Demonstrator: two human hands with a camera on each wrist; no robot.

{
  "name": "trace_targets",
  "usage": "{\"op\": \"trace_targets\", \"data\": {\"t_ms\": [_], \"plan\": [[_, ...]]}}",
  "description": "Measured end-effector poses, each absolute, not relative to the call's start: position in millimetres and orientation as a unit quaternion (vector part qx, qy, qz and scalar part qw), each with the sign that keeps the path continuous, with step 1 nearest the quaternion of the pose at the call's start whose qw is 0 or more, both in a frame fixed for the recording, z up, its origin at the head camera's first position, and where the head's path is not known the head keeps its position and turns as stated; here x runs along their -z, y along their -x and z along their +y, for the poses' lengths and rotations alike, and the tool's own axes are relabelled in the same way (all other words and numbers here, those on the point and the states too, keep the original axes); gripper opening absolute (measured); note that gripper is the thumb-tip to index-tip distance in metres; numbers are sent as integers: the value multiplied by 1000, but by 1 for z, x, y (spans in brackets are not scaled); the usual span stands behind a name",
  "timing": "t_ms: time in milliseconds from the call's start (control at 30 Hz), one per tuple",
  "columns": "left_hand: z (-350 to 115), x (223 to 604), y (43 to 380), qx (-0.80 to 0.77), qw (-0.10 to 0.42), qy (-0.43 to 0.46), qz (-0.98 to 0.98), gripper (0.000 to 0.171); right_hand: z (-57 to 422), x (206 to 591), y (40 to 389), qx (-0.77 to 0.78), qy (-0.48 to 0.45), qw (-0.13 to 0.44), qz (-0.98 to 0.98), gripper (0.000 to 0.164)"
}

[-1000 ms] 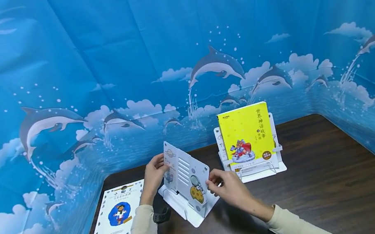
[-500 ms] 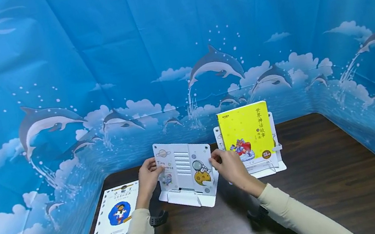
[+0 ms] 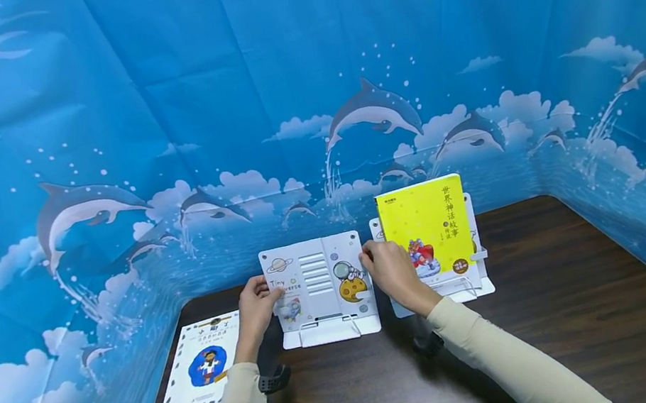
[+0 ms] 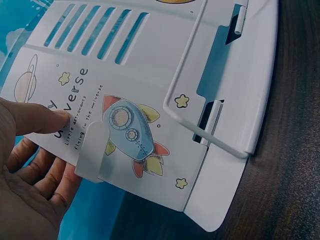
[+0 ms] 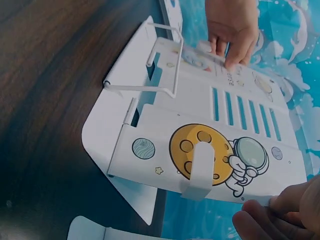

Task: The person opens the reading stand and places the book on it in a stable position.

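A white book stand (image 3: pixel 324 311), printed with a planet, a rocket and an astronaut on a moon, faces me upright at the table's back. My left hand (image 3: pixel 254 312) grips its left edge; in the left wrist view the thumb (image 4: pixel 45 119) lies over the lettering, fingers behind the panel. At the opposite edge my right hand (image 3: pixel 398 278) pinches the panel by the astronaut, as the right wrist view shows with the fingertips (image 5: pixel 255 215) right at the edge. A wire rest (image 4: pixel 172 85) stands out above the stand's base, and side clips (image 5: pixel 202 167) fold over the panel.
Just right of it, a second stand (image 3: pixel 483 285) bears a yellow book (image 3: pixel 423 220), partly hidden by my right hand. A white picture book (image 3: pixel 179 400) lies flat on the dark wooden table (image 3: pixel 345 399) at left. A blue dolphin curtain (image 3: pixel 253 98) hangs behind.
The stand has turned from a sharp angle to face me squarely, and its base has moved back from the front. Both hands stayed at its edges, the right moving up and back.
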State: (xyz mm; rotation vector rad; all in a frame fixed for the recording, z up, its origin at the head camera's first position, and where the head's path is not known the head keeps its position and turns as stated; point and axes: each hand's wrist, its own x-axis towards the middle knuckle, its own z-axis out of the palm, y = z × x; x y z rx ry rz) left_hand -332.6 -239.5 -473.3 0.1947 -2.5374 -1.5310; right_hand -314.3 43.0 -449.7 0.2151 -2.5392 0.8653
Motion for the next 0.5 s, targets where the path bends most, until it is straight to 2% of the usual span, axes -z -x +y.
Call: {"op": "trace_targets", "data": {"t_ms": [500], "plan": [[-240, 475, 328, 506, 82, -69, -856, 37, 42, 449, 321, -278, -74, 232, -929, 23]]}}
